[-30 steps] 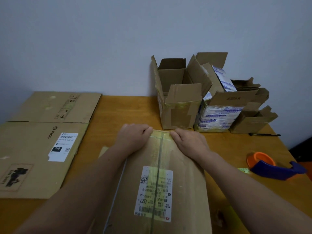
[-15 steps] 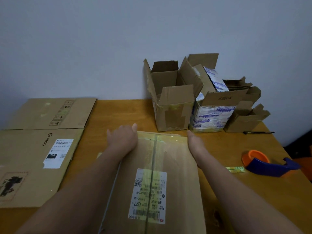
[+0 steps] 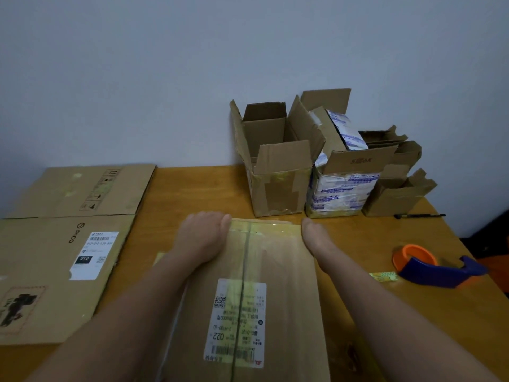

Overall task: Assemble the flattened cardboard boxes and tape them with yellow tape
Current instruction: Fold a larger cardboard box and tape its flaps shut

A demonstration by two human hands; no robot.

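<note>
Currently: cardboard box [image 3: 275,257] braced on the tabletop [image 3: 192,188]

We find the cardboard box centred before us, yellow tape [image 3: 264,227] across its far top edge. Our left hand [image 3: 203,238] rests on its far left corner, fingertips hidden; we cannot tell its grip. Our right hand [image 3: 316,241] lies straight-fingered against the right side

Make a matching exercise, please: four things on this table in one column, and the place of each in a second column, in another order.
1. tape dispenser
2. flattened PICO cardboard
3. black pen
4. box with the 022 label

A. touched by the left hand and the right hand
B. left side of the table
C. near right side
D. far right, by the small open box

Pairs: 1-C, 2-B, 3-D, 4-A
</note>
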